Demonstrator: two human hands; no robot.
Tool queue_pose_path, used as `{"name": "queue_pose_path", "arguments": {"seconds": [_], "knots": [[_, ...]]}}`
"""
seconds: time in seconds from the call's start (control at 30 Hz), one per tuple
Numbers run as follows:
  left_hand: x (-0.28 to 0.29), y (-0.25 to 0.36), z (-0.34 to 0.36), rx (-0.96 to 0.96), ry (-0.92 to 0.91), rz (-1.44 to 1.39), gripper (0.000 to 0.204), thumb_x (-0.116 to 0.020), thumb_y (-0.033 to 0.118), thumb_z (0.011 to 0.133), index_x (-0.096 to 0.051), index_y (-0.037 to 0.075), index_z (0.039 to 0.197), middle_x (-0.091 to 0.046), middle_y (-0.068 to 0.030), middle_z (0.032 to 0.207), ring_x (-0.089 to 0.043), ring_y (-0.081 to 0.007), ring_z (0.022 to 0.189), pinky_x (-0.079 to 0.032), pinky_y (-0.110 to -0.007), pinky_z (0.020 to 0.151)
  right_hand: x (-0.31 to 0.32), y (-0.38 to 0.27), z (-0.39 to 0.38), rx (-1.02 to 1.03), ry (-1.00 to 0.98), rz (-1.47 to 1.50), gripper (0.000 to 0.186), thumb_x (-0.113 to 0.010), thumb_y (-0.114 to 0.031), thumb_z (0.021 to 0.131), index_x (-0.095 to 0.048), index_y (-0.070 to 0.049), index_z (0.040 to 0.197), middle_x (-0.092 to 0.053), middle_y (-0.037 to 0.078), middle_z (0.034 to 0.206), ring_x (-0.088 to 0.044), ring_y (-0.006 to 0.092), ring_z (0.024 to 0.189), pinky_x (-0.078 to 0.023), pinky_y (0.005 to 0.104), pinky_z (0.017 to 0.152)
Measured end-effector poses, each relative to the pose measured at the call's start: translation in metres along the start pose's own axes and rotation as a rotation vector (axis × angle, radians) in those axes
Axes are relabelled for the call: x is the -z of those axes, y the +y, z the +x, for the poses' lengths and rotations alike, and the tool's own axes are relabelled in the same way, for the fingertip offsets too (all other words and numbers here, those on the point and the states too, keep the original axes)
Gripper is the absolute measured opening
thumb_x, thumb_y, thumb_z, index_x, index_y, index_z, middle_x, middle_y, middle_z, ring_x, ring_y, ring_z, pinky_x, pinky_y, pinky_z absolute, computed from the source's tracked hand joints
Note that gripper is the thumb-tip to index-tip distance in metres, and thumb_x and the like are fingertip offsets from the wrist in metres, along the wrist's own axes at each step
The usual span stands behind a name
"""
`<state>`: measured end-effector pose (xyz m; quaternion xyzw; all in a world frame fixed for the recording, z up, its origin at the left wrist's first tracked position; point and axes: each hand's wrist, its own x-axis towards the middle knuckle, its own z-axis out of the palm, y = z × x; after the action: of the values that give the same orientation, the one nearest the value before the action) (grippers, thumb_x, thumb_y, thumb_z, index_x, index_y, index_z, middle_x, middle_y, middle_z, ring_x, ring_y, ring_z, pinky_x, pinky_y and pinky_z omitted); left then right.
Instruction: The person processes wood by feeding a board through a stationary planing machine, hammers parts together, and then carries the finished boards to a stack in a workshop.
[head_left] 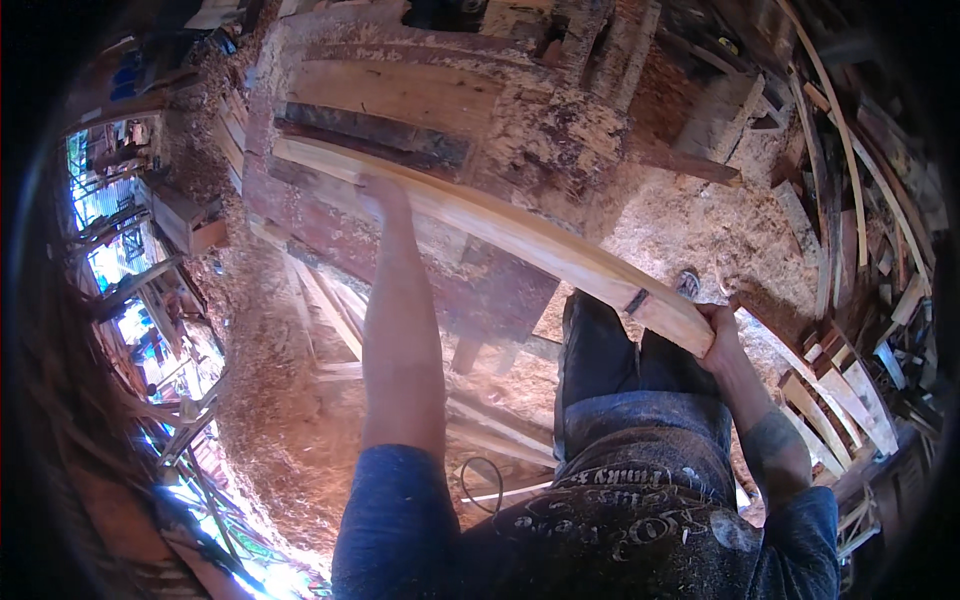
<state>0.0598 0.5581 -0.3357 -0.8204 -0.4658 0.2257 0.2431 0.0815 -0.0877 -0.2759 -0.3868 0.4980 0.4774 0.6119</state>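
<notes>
A long, pale wooden plank (pixel 520 228) slants across my view, from the bench at the upper left to my body at the right. My right hand (pixel 722 332) is wrapped round its near end, close to a dark mark on the wood. Farther along, my left hand (pixel 383 194) is at the plank's near edge, with the arm stretched forward; its fingers are slightly blurred and look closed on the edge. The plank's far part lies over a worn, reddish workbench (pixel 420 250) strewn with sawdust, beside a dark rectangular slot (pixel 375 135).
Heaps of shavings (pixel 570 140) cover the bench's far right part. Sawdust (pixel 270 400) coats the floor around my legs. Offcuts and long strips (pixel 865 400) are piled at the right, and loose slats (pixel 500 425) lie below the bench. Bright gaps show at the left.
</notes>
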Motion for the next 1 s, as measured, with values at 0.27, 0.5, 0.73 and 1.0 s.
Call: {"name": "queue_pose_path", "arguments": {"seconds": [0.27,0.5,0.73,1.0], "knots": [[-0.009,-0.002,0.044,-0.22,0.033,0.377,0.042,-0.052,0.024,0.099,-0.062,0.0,0.132,-0.062,-0.0153,0.134,-0.059,-0.0281,0.123,-0.049,-0.042,0.096,-0.031,0.013,0.026,0.047,-0.021,0.058,0.038,-0.05,-0.027,0.091,-0.064,0.003,0.109,-0.071,0.018,0.102,-0.071,0.0318,0.09,-0.06,0.0432,0.084],[-0.065,-0.055,0.122,-0.122,0.082,0.457,0.047,-0.053,0.025,0.101,-0.057,-0.001,0.139,-0.062,-0.0154,0.136,-0.058,-0.029,0.127,-0.051,-0.048,0.093,-0.113,0.018,0.014,0.034,-0.084,0.035,0.037,-0.049,-0.031,0.093,-0.064,0.0,0.108,-0.07,0.016,0.096,-0.07,0.0319,0.088,-0.059,0.043,0.084],[-0.039,-0.058,0.144,-0.229,0.128,0.657,0.038,-0.053,0.025,0.101,-0.06,0.01,0.136,-0.065,-0.0089,0.133,-0.065,-0.0196,0.119,-0.053,-0.036,0.094,-0.139,0.03,0.049,-0.017,0.012,0.03,0.047,-0.048,-0.036,0.097,-0.061,0.003,0.12,-0.069,0.018,0.101,-0.069,0.032,0.095,-0.057,0.0435,0.09],[-0.004,-0.058,0.14,-0.204,-0.091,0.482,0.041,-0.056,0.032,0.1,-0.064,0.013,0.135,-0.064,-0.0074,0.135,-0.06,-0.0257,0.124,-0.052,-0.043,0.096,-0.208,0.023,-0.043,1.512,0.097,-1.562,0.058,-0.078,-0.033,0.078,-0.059,-0.006,0.126,-0.06,0.016,0.116,-0.058,0.0332,0.107,-0.046,0.0447,0.094]]}}
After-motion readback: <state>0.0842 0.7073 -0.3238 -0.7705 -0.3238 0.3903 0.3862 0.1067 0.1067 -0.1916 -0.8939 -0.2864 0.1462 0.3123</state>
